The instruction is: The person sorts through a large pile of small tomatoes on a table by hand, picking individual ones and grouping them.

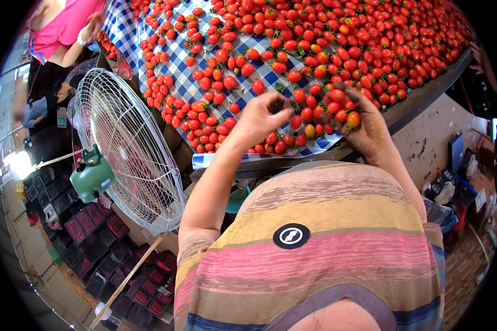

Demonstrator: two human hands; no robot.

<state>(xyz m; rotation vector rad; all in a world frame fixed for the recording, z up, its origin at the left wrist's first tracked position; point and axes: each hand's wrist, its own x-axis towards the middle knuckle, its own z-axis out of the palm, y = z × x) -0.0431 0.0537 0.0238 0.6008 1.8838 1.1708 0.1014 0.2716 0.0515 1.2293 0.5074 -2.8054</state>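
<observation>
Small red cherry tomatoes, some with green stems, cover the blue-and-white checked cloth on the table before me. My right hand, dark with dirt on the fingers, is cupped around several cherry tomatoes at the table's near edge. To its left, my left hand hovers over the cloth with fingers curled and thumb drawn in. Whatever it may hold is hidden by the fingers. A single tomato lies just beyond the left hand, and more lie between the two hands.
A large fan with a green motor stands at the table's left. Behind it, dark crates with red contents sit on the floor. Another person in pink is at the far left; a hand shows at the right edge. Clutter lies right.
</observation>
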